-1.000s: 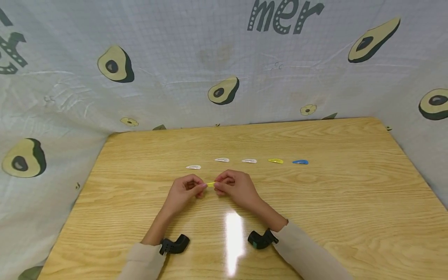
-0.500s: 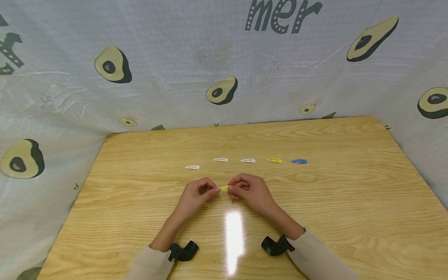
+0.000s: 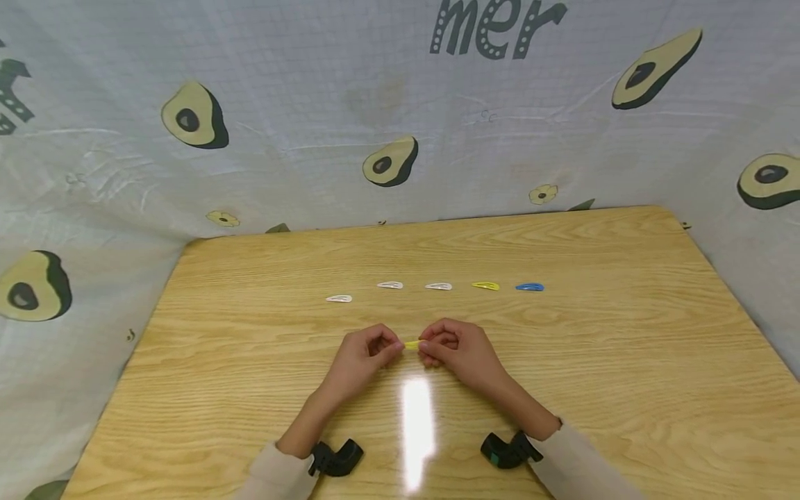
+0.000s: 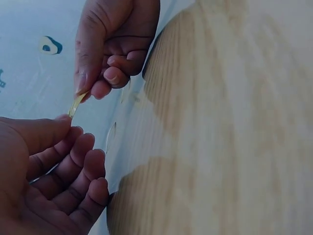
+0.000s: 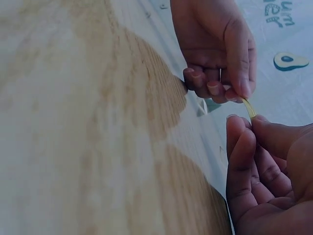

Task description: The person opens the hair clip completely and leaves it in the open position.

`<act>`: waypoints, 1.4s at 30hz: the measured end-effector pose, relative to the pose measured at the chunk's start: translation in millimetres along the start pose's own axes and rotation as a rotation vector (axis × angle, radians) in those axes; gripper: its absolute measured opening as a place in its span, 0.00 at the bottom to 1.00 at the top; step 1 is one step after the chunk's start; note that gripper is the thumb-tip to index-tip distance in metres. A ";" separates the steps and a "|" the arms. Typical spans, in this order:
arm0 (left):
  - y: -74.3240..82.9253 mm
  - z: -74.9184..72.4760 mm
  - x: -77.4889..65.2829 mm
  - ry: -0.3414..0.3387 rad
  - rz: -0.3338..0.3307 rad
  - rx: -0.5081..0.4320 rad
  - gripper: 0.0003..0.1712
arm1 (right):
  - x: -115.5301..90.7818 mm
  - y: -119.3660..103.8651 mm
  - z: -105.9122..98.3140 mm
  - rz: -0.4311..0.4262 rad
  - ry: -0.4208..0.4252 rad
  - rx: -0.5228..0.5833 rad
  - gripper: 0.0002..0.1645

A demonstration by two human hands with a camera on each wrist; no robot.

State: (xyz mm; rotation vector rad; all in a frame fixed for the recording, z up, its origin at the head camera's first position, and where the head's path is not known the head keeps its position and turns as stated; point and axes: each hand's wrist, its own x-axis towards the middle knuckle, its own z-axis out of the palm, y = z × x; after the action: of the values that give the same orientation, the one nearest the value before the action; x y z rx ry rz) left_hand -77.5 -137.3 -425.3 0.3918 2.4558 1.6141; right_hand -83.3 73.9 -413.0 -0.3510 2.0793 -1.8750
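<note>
A yellow hair clip [image 3: 411, 345] is stretched between both hands over the front middle of the table. My left hand [image 3: 365, 357] pinches one end between thumb and fingers. The other end is pinched by my right hand [image 3: 462, 353]. In the left wrist view the clip [image 4: 76, 105] shows as a thin strip seen edge-on, its ends hidden under the fingertips. From the right wrist, the strip [image 5: 250, 108] looks slightly bowed between the two thumbs.
Beyond the hands lie a white hair clip [image 3: 339, 298], two more in a row, a second yellow clip [image 3: 485, 285] and a blue clip [image 3: 530, 287]. The wooden table [image 3: 625, 333] meets an avocado-printed sheet [image 3: 300, 173] behind and at the sides.
Both hands have moved right and nearer the body, carrying the yellow hair clip between them. Their pinch on it stays. The clips on the table keep their places.
</note>
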 end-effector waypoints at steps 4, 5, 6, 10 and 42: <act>-2.7 3.7 -2.6 0.011 -0.001 0.018 0.06 | -0.1 14.0 -1.6 0.002 -0.011 0.003 0.07; -2.5 4.8 -3.3 0.012 0.001 0.018 0.05 | -0.2 18.8 -2.3 -0.002 -0.012 0.010 0.07; -2.2 6.1 -4.0 0.015 0.003 0.016 0.05 | -0.4 23.4 -3.0 0.000 -0.010 0.015 0.08; -2.9 12.6 -7.0 0.037 0.000 -0.006 0.04 | -2.7 35.6 -5.8 0.009 -0.013 0.024 0.10; -6.0 51.7 -25.9 0.065 0.203 0.052 0.06 | -40.7 37.5 -28.9 0.004 -0.110 -0.028 0.12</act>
State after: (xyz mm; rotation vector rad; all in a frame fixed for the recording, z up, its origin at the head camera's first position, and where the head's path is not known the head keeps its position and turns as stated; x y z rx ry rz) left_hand -38.7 -102.6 -451.2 0.6247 2.5838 1.6651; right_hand -56.1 120.3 -444.9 -0.4463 2.0337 -1.7836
